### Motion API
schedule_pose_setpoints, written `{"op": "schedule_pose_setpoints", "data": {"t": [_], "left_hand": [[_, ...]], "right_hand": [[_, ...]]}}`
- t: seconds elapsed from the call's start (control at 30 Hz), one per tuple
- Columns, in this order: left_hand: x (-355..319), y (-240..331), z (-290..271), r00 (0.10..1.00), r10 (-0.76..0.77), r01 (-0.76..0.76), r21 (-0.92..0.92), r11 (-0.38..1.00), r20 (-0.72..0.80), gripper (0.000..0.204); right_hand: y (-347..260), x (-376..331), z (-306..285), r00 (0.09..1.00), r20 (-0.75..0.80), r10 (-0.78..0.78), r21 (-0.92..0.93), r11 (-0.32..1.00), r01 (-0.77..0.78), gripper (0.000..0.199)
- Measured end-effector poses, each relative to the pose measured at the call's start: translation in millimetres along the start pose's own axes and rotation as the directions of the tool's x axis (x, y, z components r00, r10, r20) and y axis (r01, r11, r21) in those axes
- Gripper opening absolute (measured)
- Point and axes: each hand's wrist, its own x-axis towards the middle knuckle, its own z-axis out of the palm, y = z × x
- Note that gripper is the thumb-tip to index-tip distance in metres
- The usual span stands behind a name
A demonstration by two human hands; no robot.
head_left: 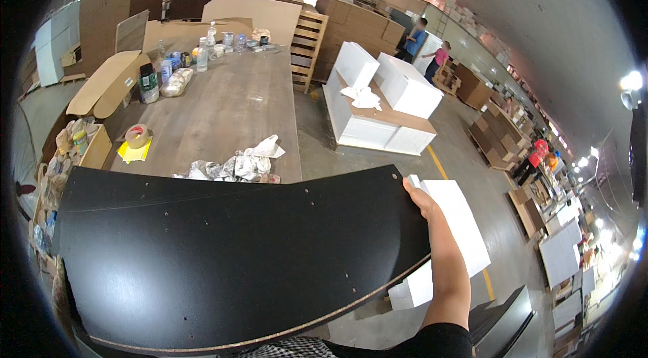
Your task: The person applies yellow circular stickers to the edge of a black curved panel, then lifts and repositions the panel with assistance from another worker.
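Note:
A large black board (236, 257) with small drilled holes fills the lower part of the view. Its near edge shows bare brown particle board. My right hand (420, 197) grips the board's far right corner, the fingers partly hidden by the edge. My right forearm comes up from the lower edge beside the board. Of my left hand nothing shows. Just beyond the board, a crumpled heap of white rags or paper (246, 166) lies on a brown worktable (236, 108).
On the worktable stand bottles (202, 54), a spray can (148, 83) and a tape roll (137, 136). White cabinets (378, 130) stand ahead, and white boxes (459, 223) to the right. Two people (415, 41) are far off near stacked cardboard (358, 31); others (533, 159) are at the far right.

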Motion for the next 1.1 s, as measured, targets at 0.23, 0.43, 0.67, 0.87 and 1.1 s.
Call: {"op": "schedule_pose_setpoints", "data": {"t": [0.23, 0.43, 0.67, 0.87, 1.1], "left_hand": [[3, -10, 12, 0.993, 0.009, -0.024, -0.125, 0.992, -0.119, 0.056], [37, -3, -9, 0.948, 0.067, -0.140, -0.221, 0.965, -0.310, 0.059], [79, 64, -67, 0.774, 0.027, -0.380, -0.429, 0.820, -0.633, 0.063], [63, 110, -38, 0.800, -0.260, -0.438, -0.822, 0.365, -0.541, 0.064], [77, 3, 7, 0.656, 0.061, -0.504, -0.376, 0.778, -0.752, 0.059]], "right_hand": [[3, -20, -7, 0.992, -0.080, -0.100, 0.019, 0.995, 0.102, 0.086], [-53, -60, -26, 0.936, -0.321, -0.145, 0.180, 0.961, 0.211, 0.092], [-96, -74, -18, 0.649, -0.618, -0.444, 0.415, 0.518, 0.748, 0.081], [-62, -61, 12, 0.501, -0.727, -0.469, 0.320, 0.414, 0.852, 0.084], [-37, -59, 8, 0.547, -0.718, -0.431, 0.422, 0.356, 0.834, 0.089]]}}
